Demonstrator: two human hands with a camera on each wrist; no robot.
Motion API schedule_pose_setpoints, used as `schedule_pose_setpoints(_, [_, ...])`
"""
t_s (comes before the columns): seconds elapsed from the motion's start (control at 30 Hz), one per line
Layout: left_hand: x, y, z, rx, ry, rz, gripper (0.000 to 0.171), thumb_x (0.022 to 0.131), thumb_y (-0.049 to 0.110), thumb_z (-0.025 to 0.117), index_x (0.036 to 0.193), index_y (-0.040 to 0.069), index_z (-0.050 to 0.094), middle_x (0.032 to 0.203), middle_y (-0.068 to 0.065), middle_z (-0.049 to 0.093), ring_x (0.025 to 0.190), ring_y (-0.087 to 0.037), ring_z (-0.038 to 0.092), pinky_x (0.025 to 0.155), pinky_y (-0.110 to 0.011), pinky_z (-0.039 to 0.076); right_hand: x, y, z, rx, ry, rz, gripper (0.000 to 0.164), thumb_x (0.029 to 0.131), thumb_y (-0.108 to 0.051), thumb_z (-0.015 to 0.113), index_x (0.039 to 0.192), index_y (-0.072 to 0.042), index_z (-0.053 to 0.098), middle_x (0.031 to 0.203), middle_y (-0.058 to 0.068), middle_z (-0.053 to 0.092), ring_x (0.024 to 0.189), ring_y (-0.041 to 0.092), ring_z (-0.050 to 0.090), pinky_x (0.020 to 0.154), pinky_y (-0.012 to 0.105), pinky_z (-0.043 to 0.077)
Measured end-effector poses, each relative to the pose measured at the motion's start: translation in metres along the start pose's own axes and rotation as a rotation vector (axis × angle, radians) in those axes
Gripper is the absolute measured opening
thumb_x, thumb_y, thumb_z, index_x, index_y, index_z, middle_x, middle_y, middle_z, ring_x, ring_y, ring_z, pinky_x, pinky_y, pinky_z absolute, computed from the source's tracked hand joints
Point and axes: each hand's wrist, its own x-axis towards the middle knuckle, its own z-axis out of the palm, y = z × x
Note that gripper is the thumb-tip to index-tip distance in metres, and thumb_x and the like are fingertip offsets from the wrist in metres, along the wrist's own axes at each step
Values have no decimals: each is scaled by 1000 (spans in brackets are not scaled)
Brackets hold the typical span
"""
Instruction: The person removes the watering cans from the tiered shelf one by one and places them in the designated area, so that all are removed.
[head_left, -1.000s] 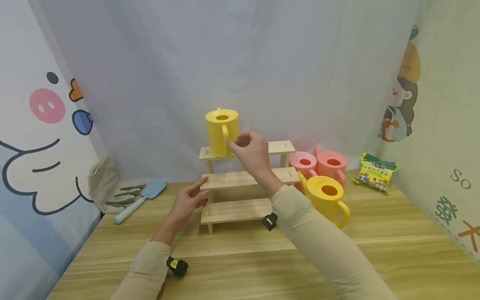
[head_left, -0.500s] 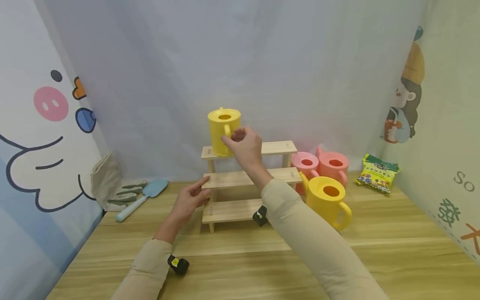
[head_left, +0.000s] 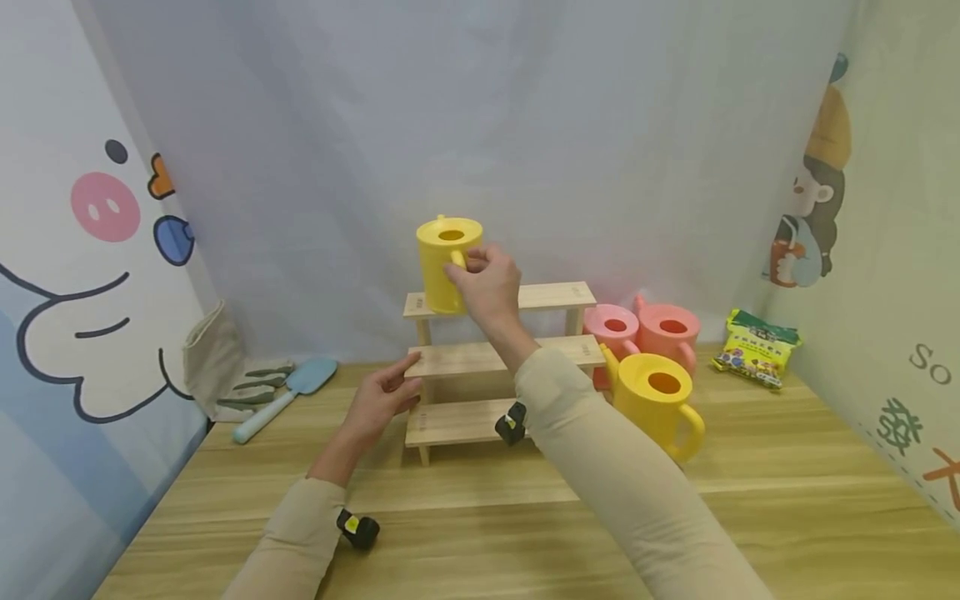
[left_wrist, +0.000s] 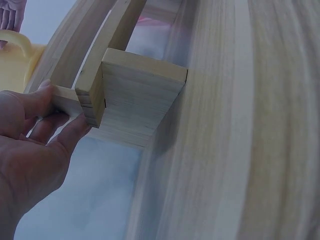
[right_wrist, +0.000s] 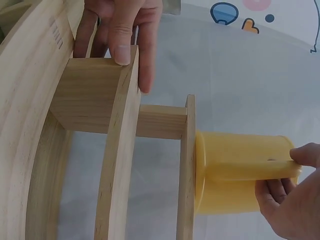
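A three-tier wooden shelf stand (head_left: 457, 358) stands on the table. A yellow watering can (head_left: 437, 271) sits upright on the left end of its top tier, handle facing me. My right hand (head_left: 489, 287) pinches that handle between thumb and fingers; in the right wrist view the thumb lies over the handle (right_wrist: 250, 171) near the can's upper end. My left hand (head_left: 378, 406) holds the left end of the middle tier, and the left wrist view shows thumb and fingers (left_wrist: 75, 131) about the board's end. The can's base meets the top board (right_wrist: 187, 165) in the right wrist view.
Right of the stand are another yellow watering can (head_left: 651, 404), a pink can (head_left: 606, 323) and a coral one (head_left: 663, 321). A green-yellow packet (head_left: 756, 348) lies farther right. At left are a blue trowel (head_left: 307, 379) and a beige cloth item (head_left: 213, 358).
My right hand has moved slightly left and up along the can's handle, its fingers now closer around it. The can stays on the top tier; my left hand keeps its place.
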Motion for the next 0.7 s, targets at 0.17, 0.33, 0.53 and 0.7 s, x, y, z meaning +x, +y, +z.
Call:
schedule_pose_setpoints(0.17, [0, 0, 0, 3, 0, 2, 57, 102, 13, 60, 155, 8, 39, 160, -17, 29, 136, -37, 43, 103, -42, 48, -1, 1, -3, 1, 47, 1, 27, 85, -9, 71, 108, 4, 74, 95, 16, 74, 85, 24, 72, 70, 32, 62])
schedule_pose_setpoints(0.33, [1, -1, 0, 0, -1, 3, 57, 102, 12, 60, 155, 7, 38, 155, -21, 36, 137, -37, 42, 102, -41, 49, -1, 5, -7, 22, 101, 4, 23, 87, -14, 73, 103, 1, 76, 90, 12, 73, 80, 23, 70, 67, 32, 62])
schedule_pose_setpoints(0.53, [1, -1, 0, -3, 5, 4, 57, 102, 11, 60, 154, 7, 39, 151, -22, 39, 136, -37, 43, 102, -40, 49, -1, 9, -10, 47, 112, -9, 23, 87, -17, 78, 103, 0, 77, 91, 10, 72, 82, 22, 69, 69, 31, 62])
schedule_pose_setpoints(0.7, [1, -1, 0, -12, 0, 1, 57, 102, 10, 59, 154, 6, 38, 158, -18, 32, 137, -37, 42, 103, -41, 48, -2, 10, -11, 64, 123, -13, 20, 87, -16, 78, 101, -2, 79, 91, 9, 73, 82, 21, 70, 70, 31, 62])
